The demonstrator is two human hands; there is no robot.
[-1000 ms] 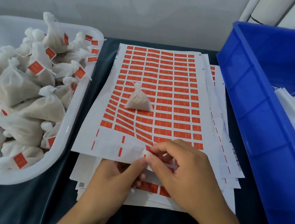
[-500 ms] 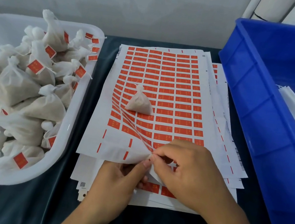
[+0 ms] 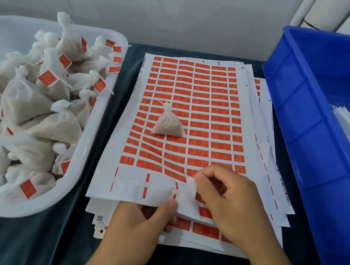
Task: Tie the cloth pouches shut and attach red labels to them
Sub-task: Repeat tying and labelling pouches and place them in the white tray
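Hands at near edge of label sheet (image 3: 196, 104): left hand (image 3: 141, 219) pinches the lifted front margin between thumb and fingers; right hand (image 3: 227, 202) has fingers curled, picking at a label in the last row, though whether one is actually held cannot be told. Risk: sheet buckling further, label tearing or folding onto itself. Mid-sheet: one tied pouch (image 3: 167, 123), unlabelled, likely to slide if the paper lifts. Left: white tray (image 3: 91, 143) of labelled pouches. Right: blue bin (image 3: 302, 118).
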